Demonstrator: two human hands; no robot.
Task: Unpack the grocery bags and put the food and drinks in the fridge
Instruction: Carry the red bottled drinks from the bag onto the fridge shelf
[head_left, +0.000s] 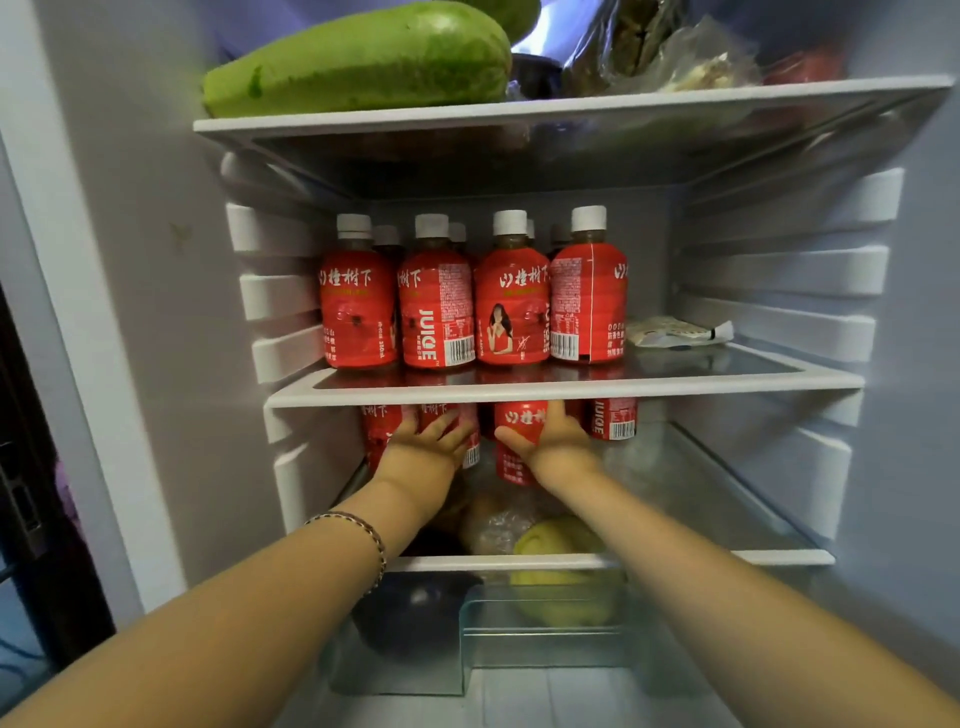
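Fridge (130, 260) open, interior in view. Top shelf (571, 101): a large green melon (363, 62) at the left, its end at the front edge; crumpled bags (675, 57) beside it, contents unclear. Middle shelf (571, 387): red juice bottles (436, 312) upright in a row of four close to the front edge, more caps showing behind; open glass to their right, with a flat packet (675, 332) lying towards the back. Lower shelf (727, 558): further red bottles (613, 418), tops cut off by the shelf edge above; right half bare glass. Left hand (423, 436), fingers spread and straight, lies against the bottles there. Right hand (545, 436) lies on one bottle (511, 465), thumb splayed wide, fingertips hidden at the shelf edge; whether it grips or only presses cannot be told. A bracelet (363, 525) sits on the left wrist. Wrapped produce (556, 540) lies below the forearms, blurred. Clear drawer (540, 623) beneath, contents dim.
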